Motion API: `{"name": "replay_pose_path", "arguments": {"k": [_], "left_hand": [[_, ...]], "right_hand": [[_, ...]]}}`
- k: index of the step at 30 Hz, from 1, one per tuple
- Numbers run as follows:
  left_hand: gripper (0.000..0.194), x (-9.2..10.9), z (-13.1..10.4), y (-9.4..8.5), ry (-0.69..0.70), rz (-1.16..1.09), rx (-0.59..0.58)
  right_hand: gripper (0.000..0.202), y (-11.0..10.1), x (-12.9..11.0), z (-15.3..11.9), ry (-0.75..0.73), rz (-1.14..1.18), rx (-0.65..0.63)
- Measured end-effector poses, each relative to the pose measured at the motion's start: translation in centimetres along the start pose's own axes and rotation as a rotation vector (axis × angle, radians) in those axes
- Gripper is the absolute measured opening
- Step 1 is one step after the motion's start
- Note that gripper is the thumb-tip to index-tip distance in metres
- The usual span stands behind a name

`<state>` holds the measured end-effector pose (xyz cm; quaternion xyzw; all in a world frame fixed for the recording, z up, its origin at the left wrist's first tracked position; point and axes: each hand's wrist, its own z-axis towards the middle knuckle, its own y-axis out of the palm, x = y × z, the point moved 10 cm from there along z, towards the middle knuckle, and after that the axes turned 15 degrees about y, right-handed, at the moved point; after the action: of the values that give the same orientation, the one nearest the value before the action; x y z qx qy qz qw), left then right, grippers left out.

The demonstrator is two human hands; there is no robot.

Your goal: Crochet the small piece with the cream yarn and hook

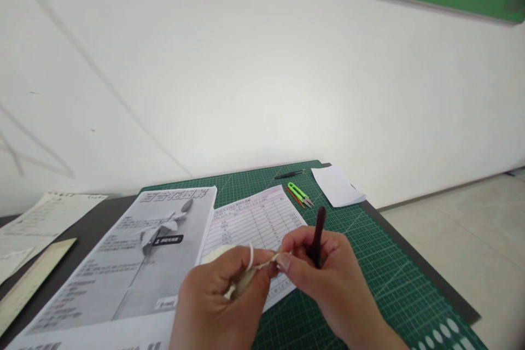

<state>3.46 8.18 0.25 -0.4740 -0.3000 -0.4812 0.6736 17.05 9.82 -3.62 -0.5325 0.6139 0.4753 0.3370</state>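
My left hand (223, 290) is closed around a small cream crochet piece (244, 283), most of it hidden by the fingers. A loop of white yarn (251, 256) runs over its index finger. In my right hand (328, 276) is a crochet hook with a dark maroon handle (318, 232), which stands up between the fingers. The hook's tip is covered. Both hands' fingertips meet at the edge of the crochet piece, above a printed table sheet (258, 216).
A green cutting mat (381, 268) covers much of the black desk. Printed pages with a flower picture (164, 273) lie at left. Behind the hands are green thread snips (299, 192), black tweezers (289, 174) and white paper (337, 186). A white wall (246, 65) rises behind.
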Motion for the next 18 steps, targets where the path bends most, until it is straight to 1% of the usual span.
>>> {"name": "replay_pose_path", "arguments": {"k": [1, 3, 7, 10, 14, 16, 18], "left_hand": [[0.013, -0.4, 0.0, 0.3, -0.072, -0.118, 0.006], [0.015, -0.6, 0.2, 0.7, -0.125, -0.292, 0.020], [0.010, -1.0, 0.4, 0.9, -0.144, -0.435, 0.066], [0.008, -1.7, 0.1, 1.3, -0.213, -0.545, 0.080], [0.008, -1.9, -0.4, 1.9, -0.285, -0.627, 0.087], [0.008, -1.7, -0.3, 1.7, -0.274, -0.615, 0.100], [0.008, -1.6, -0.2, 1.3, -0.252, -0.592, 0.124]], "right_hand": [[0.008, 0.1, 0.2, 0.1, 0.010, 0.047, -0.025], [0.012, 0.2, 0.6, 0.2, 0.023, 0.128, -0.070], [0.018, 0.5, 1.0, 0.2, 0.049, 0.226, -0.133], [0.020, 0.7, 1.0, 0.1, 0.067, 0.271, -0.164], [0.026, 1.0, 1.0, 0.0, 0.079, 0.292, -0.188], [0.025, 0.9, 0.9, -0.1, 0.040, 0.276, -0.176], [0.022, 0.4, 0.4, -0.3, -0.035, 0.267, -0.143]]}}
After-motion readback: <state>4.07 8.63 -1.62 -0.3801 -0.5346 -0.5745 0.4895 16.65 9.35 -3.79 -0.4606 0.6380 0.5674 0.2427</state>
